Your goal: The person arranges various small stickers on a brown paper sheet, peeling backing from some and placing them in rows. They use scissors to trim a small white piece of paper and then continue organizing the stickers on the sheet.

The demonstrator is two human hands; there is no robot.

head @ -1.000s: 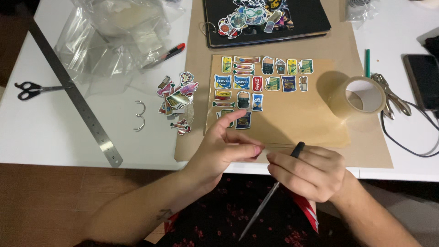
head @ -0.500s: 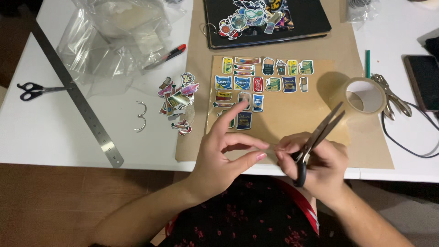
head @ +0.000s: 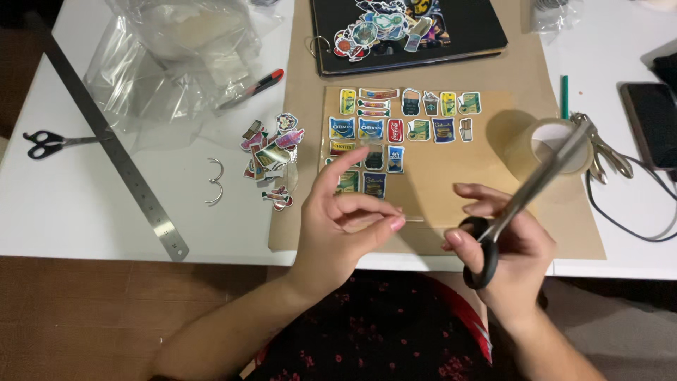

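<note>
My left hand [head: 342, 226] is raised over the front edge of the brown paper sheet [head: 430, 187], thumb and fingers pinching a thin, clear strip that pokes out to the right. My right hand [head: 504, 250] grips black-handled scissors [head: 525, 194], blades pointing up and to the right toward the tape roll [head: 543, 144]. Rows of small colourful stickers [head: 395, 130] lie on the brown sheet just beyond both hands.
A loose pile of stickers [head: 271, 152] and two metal rings [head: 215, 182] lie left of the sheet. A steel ruler [head: 113, 152], second scissors [head: 49, 141], plastic bags [head: 176, 56], a red-black cutter [head: 257, 86], a sticker-covered black binder [head: 405, 28], a green pen [head: 564, 95], a phone [head: 652, 123] and a cable surround it.
The scissors swung from pointing down toward my lap to pointing up and right over the table. My right hand shifted right; my left hand stayed pinching near the sheet's front edge.
</note>
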